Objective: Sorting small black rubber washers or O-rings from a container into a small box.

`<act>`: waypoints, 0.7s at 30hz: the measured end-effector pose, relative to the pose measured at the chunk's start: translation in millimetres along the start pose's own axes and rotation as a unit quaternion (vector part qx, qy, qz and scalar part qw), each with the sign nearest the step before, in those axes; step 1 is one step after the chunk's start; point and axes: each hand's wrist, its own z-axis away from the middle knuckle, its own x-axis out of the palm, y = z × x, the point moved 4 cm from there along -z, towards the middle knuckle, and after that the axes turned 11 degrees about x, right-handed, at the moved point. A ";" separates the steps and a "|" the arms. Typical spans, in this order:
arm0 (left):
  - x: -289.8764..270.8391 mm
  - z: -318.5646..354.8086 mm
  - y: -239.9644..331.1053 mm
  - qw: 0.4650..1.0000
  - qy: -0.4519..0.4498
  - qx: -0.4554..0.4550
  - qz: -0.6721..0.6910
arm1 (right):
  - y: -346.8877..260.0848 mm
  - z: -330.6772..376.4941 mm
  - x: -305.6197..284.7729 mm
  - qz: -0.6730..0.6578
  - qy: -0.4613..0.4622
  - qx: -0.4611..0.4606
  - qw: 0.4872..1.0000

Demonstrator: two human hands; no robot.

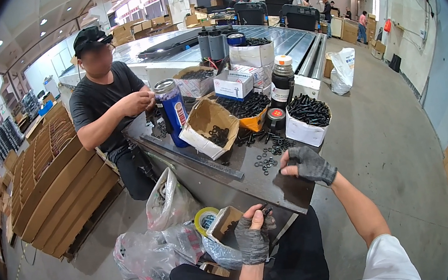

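Head view, looking down over a dark metal counter (252, 184) crowded with boxes of black hardware. Taking that counter as the landmark: the person's left hand (254, 237), in a grey fingerless glove, sits just below the counter's near edge, above the lap. Its fingers (257, 213) are curled together and pinch a few small black parts (267, 211); the exact kind of part is too small to tell. Just left of this hand, still below the counter edge, stands a small open cardboard box (224, 222) beside a roll of yellow tape (205, 218), with clear plastic bags (160, 234) heaped around them.

The right hand (306, 164), gloved the same way, rests on the counter's near right corner. Its fingers are bent inward with the thumb stretched toward a scatter of black washers (267, 160) lying on the counter top just left of it; whether it grips anything, I cannot tell.

Farther back on the counter stand a white box of black bolts (306, 118), a tilted cardboard box (206, 126) with rings inside, a blue can (173, 110) and a dark bottle (282, 83).

At the counter's far left side sits another person in a black shirt (102, 99), both hands raised together at chest height. Left of the counter, flat cardboard stacks (52, 178) lie on a pallet.
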 end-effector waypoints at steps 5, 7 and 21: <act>11.8 0.7 3.6 0.999 -0.014 -0.031 0.013 | -26.3 33.3 25.6 -0.267 -0.117 0.105 0.951; 15.0 3.3 5.9 0.999 -0.008 -0.043 0.015 | -26.8 36.9 36.1 -0.304 -0.140 0.127 0.934; 8.0 9.0 9.1 1.000 0.009 -0.018 -0.005 | -59.0 55.4 53.7 -0.076 0.023 -0.135 0.988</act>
